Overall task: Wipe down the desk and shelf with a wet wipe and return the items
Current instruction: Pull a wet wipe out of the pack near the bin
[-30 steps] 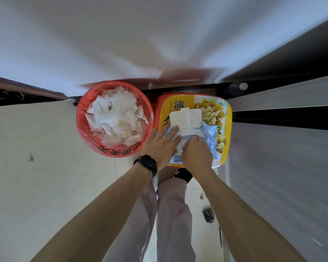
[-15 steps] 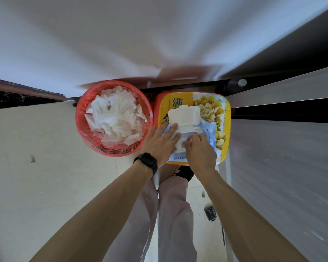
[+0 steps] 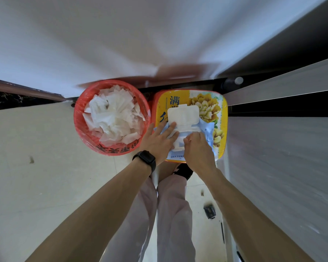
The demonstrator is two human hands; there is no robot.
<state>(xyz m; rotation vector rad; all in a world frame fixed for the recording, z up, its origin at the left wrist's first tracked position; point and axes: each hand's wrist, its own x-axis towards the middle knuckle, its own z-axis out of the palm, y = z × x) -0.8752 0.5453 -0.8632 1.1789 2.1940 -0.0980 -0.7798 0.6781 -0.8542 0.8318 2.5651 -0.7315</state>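
A light-blue wet wipe pack (image 3: 208, 130) lies on a yellow flower-printed stool top (image 3: 221, 118) below me. Its white flip lid (image 3: 183, 115) stands open. My left hand (image 3: 158, 140), with a black watch on the wrist, presses flat on the pack's left side, fingers spread. My right hand (image 3: 197, 148) pinches at the pack's white opening with fingertips together. What it pinches is hidden under the fingers.
A red bin (image 3: 80, 118) full of crumpled white wipes stands just left of the stool. A grey desk surface (image 3: 282, 176) runs along the right. White wall fills the top. My legs and pale floor tiles (image 3: 36, 186) lie below.
The view has shifted slightly. My right hand's fingertips have drawn together at the opening. My left hand stays pressed on the pack.
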